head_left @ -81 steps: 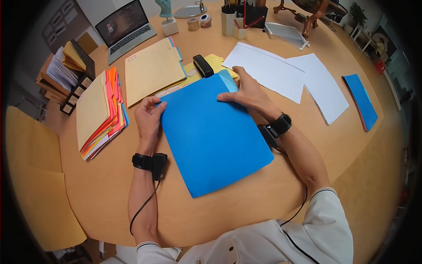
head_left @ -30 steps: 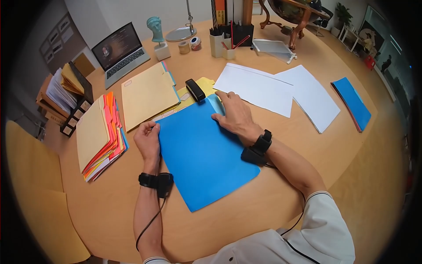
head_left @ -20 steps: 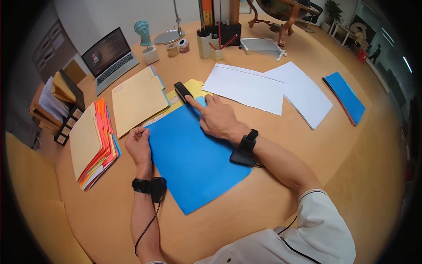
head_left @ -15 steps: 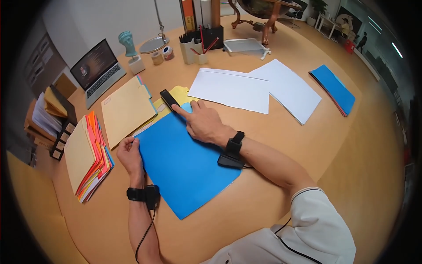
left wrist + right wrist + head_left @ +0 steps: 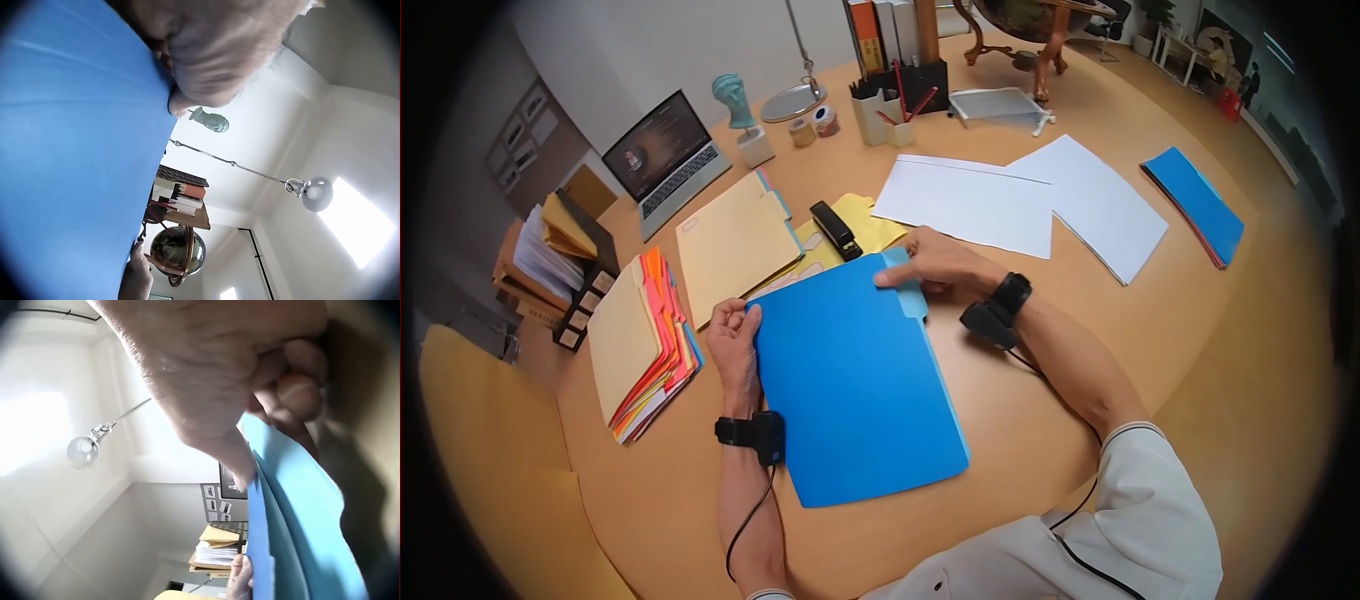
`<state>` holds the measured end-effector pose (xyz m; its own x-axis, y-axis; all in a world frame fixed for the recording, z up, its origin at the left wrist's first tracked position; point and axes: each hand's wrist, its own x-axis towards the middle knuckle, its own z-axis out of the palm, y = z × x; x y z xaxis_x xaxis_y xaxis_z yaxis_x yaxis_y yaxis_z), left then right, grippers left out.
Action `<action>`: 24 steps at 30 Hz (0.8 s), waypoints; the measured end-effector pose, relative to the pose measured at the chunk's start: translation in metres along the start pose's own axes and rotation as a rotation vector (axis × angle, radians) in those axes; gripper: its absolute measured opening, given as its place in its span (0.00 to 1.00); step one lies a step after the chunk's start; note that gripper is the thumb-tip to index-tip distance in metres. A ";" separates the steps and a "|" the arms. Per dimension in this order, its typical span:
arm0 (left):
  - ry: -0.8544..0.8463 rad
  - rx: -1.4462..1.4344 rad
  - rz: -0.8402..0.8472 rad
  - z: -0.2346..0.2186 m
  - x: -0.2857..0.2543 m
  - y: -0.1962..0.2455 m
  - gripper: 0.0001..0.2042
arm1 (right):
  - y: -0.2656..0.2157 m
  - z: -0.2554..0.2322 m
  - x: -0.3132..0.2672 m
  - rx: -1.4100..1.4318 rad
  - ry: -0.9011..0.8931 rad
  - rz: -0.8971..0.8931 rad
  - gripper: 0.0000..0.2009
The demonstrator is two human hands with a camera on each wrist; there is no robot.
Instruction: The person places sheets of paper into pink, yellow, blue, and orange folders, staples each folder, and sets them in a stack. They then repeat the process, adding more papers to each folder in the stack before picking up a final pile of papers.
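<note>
A blue file folder with a light blue tab edge is held up at a tilt above the desk in the head view. My left hand pinches its upper left edge, thumb in front. At the upper right corner, my right hand grips the folder with the thumb on the blue front and the other fingers behind. The right wrist view shows light blue layers parted from the blue front cover. Just beyond the folder's top edge lies a black stapler, on yellow folders.
Manila folders lie behind the left hand, and a stack of tabbed folders is farther left. White sheets and another blue folder stack are to the right. A laptop and pen holders stand at the back.
My right hand, which had its index finger stretched onto the stapler, has drawn back to the folder's corner and grips it. The folder has tilted up, and its light blue edge shows more.
</note>
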<state>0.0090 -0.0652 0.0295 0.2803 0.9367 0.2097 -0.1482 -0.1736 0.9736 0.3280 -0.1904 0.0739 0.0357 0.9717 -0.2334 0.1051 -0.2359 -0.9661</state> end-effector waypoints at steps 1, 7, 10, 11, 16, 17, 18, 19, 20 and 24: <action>-0.008 -0.034 -0.027 0.002 0.000 0.003 0.11 | -0.004 0.001 -0.005 -0.007 -0.089 0.023 0.13; 0.018 -0.068 -0.029 0.017 -0.006 0.018 0.24 | 0.005 -0.001 -0.006 0.185 -0.075 -0.040 0.09; -0.176 -0.185 -0.116 0.015 -0.009 0.021 0.24 | 0.015 -0.008 0.008 0.394 0.167 -0.111 0.09; -0.235 -0.146 -0.124 0.013 -0.007 0.021 0.24 | 0.017 -0.011 0.010 0.510 0.309 -0.160 0.10; -0.213 -0.272 -0.208 0.010 -0.015 0.022 0.23 | 0.026 -0.020 0.016 0.641 0.500 -0.262 0.14; -0.347 -0.240 -0.212 0.007 -0.012 0.017 0.22 | 0.027 -0.019 0.018 0.644 0.492 -0.259 0.14; -0.481 -0.208 -0.215 0.008 -0.010 0.019 0.21 | 0.029 -0.018 0.019 0.651 0.471 -0.303 0.14; -0.473 -0.204 -0.213 0.011 -0.011 0.020 0.21 | 0.030 -0.017 0.021 0.657 0.450 -0.347 0.14; -0.415 -0.059 -0.202 0.019 -0.015 0.019 0.20 | 0.030 -0.018 0.021 0.631 0.425 -0.337 0.14; -0.422 0.101 -0.225 0.033 -0.018 0.027 0.14 | 0.031 -0.014 0.021 0.614 0.368 -0.343 0.13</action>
<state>0.0311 -0.0972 0.0548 0.6577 0.7533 -0.0094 0.0473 -0.0289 0.9985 0.3457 -0.1777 0.0406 0.4380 0.8983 0.0362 -0.3934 0.2277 -0.8907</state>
